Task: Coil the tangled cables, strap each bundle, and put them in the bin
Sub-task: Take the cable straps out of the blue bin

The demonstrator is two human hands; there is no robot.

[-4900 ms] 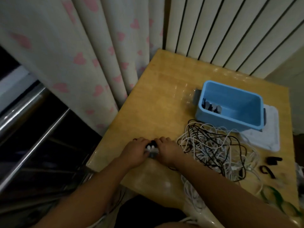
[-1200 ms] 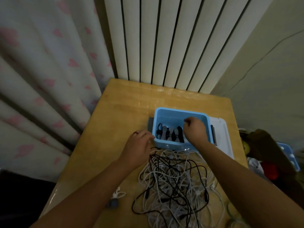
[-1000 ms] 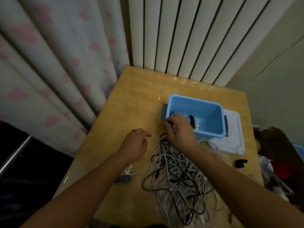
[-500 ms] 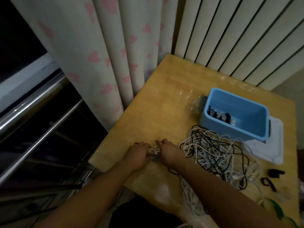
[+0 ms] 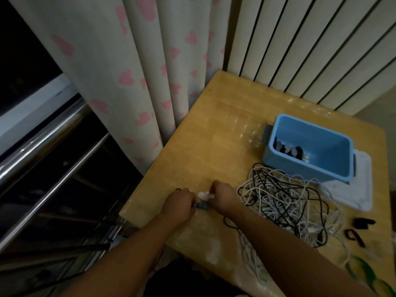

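A small white cable bundle with a dark grey strap lies near the table's front left corner. My left hand grips the strap end and my right hand pinches the white bundle, both with curled fingers. To the right spreads a tangle of white and black cables, part of it hanging over the front edge. The blue bin stands behind the tangle and holds several strapped bundles at its left end.
The wooden table ends just left of my hands. A white lid lies under the bin's right side. Two black straps lie at the right. Heart-print curtain and metal rails stand on the left.
My right hand left the bin and came back to the front left corner. Both hands now hold the small white bundle and its strap; the view swung left.
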